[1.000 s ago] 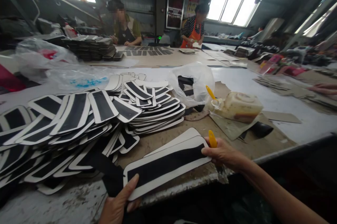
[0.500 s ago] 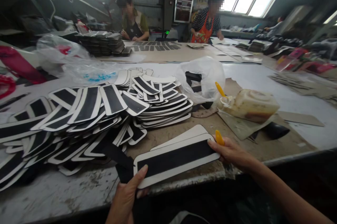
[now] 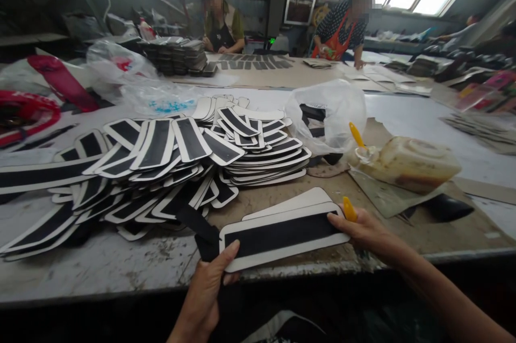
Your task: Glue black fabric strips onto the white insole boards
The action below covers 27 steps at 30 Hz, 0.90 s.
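A long white panel (image 3: pixel 282 253) with rounded corners and a black strip (image 3: pixel 282 235) along its middle is held near the table's front edge. My left hand (image 3: pixel 209 284) grips its left end, thumb on top. At the right end my right hand (image 3: pixel 368 230) pinches the corner, and a yellow handle (image 3: pixel 349 209) sticks up from its fingers; the rest of that tool is hidden. Behind the held panel lies a plain white panel (image 3: pixel 298 202), partly covered by it. Loose black strips (image 3: pixel 197 224) lie just beyond my left hand.
A large heap of black-and-white panels (image 3: pixel 185 141) spreads across the left. Behind the right hand lies a stained plastic bottle (image 3: pixel 419 157) with another yellow handle (image 3: pixel 356 134) at its mouth. A clear plastic bag (image 3: pixel 342 112) holds black pieces. Two people work across the table.
The camera view has turned a little left, so everything sits farther right in the picture. Both hands keep the same hold on the panel.
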Each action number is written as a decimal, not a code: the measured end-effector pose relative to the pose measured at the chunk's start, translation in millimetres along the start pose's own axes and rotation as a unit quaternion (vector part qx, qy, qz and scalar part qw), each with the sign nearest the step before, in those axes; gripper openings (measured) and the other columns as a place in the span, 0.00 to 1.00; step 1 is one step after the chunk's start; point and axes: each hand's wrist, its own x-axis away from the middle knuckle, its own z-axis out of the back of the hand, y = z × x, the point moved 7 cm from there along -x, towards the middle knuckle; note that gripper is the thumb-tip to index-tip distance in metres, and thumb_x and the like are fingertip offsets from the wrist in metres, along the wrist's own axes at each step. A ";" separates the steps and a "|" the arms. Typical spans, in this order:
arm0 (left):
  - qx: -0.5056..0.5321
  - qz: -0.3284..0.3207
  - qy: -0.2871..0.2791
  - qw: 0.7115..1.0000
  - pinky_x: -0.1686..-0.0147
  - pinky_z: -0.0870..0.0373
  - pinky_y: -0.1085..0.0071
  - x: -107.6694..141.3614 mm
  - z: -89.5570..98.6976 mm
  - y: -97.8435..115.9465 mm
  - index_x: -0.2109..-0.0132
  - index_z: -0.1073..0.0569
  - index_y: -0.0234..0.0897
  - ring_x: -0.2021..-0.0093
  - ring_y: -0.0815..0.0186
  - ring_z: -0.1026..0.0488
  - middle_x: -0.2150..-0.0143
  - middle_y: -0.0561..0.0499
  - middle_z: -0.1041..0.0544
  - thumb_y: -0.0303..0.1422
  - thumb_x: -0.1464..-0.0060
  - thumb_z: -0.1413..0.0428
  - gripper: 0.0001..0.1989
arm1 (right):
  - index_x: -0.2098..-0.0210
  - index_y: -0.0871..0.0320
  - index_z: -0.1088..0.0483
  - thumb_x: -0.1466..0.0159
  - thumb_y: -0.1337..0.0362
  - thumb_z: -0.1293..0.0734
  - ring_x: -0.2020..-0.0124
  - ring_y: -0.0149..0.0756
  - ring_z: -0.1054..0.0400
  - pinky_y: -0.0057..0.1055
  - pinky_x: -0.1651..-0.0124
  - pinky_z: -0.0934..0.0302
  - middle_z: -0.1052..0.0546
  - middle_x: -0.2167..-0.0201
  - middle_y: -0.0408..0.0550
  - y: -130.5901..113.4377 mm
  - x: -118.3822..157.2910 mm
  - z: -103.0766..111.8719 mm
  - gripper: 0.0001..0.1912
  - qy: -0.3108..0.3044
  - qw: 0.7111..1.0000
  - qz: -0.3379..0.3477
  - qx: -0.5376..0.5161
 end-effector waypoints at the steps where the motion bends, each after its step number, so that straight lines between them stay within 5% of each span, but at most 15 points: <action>1: 0.010 0.002 -0.006 1.000 0.86 0.49 0.79 -0.4 0.2 -1.0 0.78 0.33 0.35 0.85 0.78 0.48 0.87 0.62 0.41 0.36 0.62 0.33 0.15 | 0.72 0.59 0.33 0.42 0.45 0.36 0.76 0.31 0.41 0.26 0.74 0.45 0.31 0.77 0.43 -0.1 0.9 -0.7 0.21 -0.006 1.000 -0.004 -0.011; 8: 0.023 -0.001 -0.036 0.999 0.85 0.50 0.80 -4.0 -2.2 -3.5 0.68 0.30 0.34 0.85 0.80 0.49 0.83 0.62 0.39 0.33 0.58 0.36 0.12 | 0.77 0.57 0.32 0.50 0.45 0.30 0.78 0.32 0.41 0.27 0.76 0.44 0.31 0.80 0.44 -0.3 1.3 2.3 0.21 0.001 0.999 -0.039 -0.020; 15: 0.006 -0.045 0.001 0.999 0.85 0.48 0.80 1.9 -3.9 7.2 0.66 0.28 0.33 0.84 0.77 0.45 0.83 0.61 0.36 0.34 0.60 0.34 0.15 | 0.77 0.57 0.34 0.49 0.44 0.30 0.81 0.28 0.47 0.26 0.81 0.50 0.35 0.82 0.41 5.1 0.0 1.8 0.22 -0.007 0.998 -0.049 -0.042; 22: -0.026 0.011 0.019 0.999 0.83 0.43 0.77 -0.3 2.1 -1.3 0.79 0.33 0.34 0.84 0.76 0.45 0.86 0.59 0.39 0.38 0.60 0.35 0.16 | 0.74 0.58 0.36 0.44 0.41 0.36 0.80 0.26 0.49 0.25 0.79 0.53 0.38 0.80 0.40 -0.8 -4.7 -3.7 0.25 -0.025 0.997 -0.014 -0.076; 27: -0.045 0.011 0.028 0.999 0.85 0.50 0.77 -6.6 2.0 1.5 0.86 0.44 0.38 0.86 0.75 0.49 0.90 0.61 0.46 0.38 0.63 0.34 0.25 | 0.78 0.57 0.41 0.43 0.36 0.43 0.84 0.23 0.56 0.24 0.81 0.60 0.44 0.86 0.36 -1.8 -8.1 -8.3 0.29 -0.041 0.992 -0.014 -0.116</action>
